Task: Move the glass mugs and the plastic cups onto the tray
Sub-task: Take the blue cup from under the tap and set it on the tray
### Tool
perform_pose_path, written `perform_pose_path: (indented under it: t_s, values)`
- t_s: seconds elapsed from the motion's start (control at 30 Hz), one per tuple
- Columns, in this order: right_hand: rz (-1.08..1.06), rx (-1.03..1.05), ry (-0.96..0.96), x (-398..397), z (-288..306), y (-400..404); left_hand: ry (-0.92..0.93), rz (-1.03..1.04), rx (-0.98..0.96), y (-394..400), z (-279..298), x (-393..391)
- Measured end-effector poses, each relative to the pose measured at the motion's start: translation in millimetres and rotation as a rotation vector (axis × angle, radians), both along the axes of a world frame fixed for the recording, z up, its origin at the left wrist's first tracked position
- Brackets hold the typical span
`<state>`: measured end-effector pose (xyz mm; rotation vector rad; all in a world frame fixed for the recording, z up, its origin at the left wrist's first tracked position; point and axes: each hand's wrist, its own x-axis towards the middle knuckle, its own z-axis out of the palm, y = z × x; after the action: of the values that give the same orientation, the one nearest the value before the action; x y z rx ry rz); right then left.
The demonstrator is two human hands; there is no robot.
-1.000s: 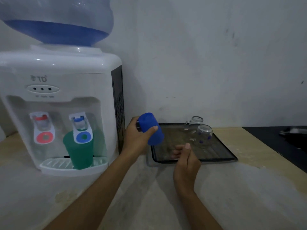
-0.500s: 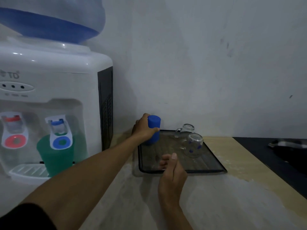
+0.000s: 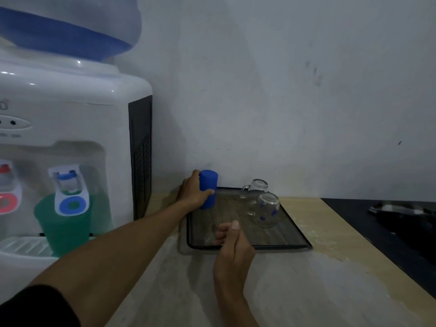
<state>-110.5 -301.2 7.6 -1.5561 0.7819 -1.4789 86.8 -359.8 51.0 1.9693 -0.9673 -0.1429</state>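
Since a moment ago, the blue plastic cup (image 3: 208,189) has come upright at the tray's (image 3: 295,228) far-left corner, left hand (image 3: 193,192) fingers wrapped around it. Right hand (image 3: 232,250) curls loosely over the near rim, gripping nothing. Two glass mugs (image 3: 265,206) sit upside down on the tray; a green cup (image 3: 63,223) stands under the dispenser (image 3: 70,119).

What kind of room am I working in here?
Probably a home kitchen or pantry corner. A white water dispenser with its bottle stands on the counter against a plain wall, a mesh tray holds upturned glass mugs, and what looks like a stove sits at the right.
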Motion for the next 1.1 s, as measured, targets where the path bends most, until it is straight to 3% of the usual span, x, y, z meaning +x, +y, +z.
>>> perform_pose_path:
  t_s: [0.6, 1.1]
  values:
    - [-0.002, -0.022, 0.064, 2.2, -3.3, -3.8, 0.028, 0.015, -0.187, -3.4, -16.2, 0.1]
    - [0.005, -0.014, 0.083, 0.2, 0.0, -1.8, -0.014, -0.017, -0.025, 5.6, -26.7, 1.9]
